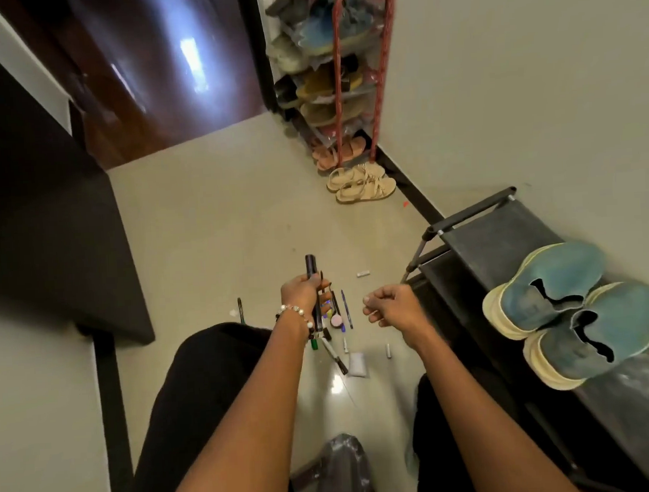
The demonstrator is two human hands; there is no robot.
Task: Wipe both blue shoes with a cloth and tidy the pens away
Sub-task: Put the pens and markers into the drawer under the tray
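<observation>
My left hand (299,290) grips a bundle of pens (311,267), a dark marker sticking up out of the fist. Below it more loose pens (346,308) and caps lie scattered on the pale floor. My right hand (388,305) hovers just right of them with fingers loosely curled and nothing visible in it. The two blue shoes (565,282) (602,338) with cream soles sit side by side on top of the black shoe rack (476,238) at my right. A small white cloth-like piece (356,363) lies on the floor between my knees.
A dark table (51,230) stands at the left. A tall red-framed shoe rack (338,68) filled with footwear is at the far wall, beige sandals (361,185) on the floor before it. A plastic-wrapped stool (342,470) sits under me.
</observation>
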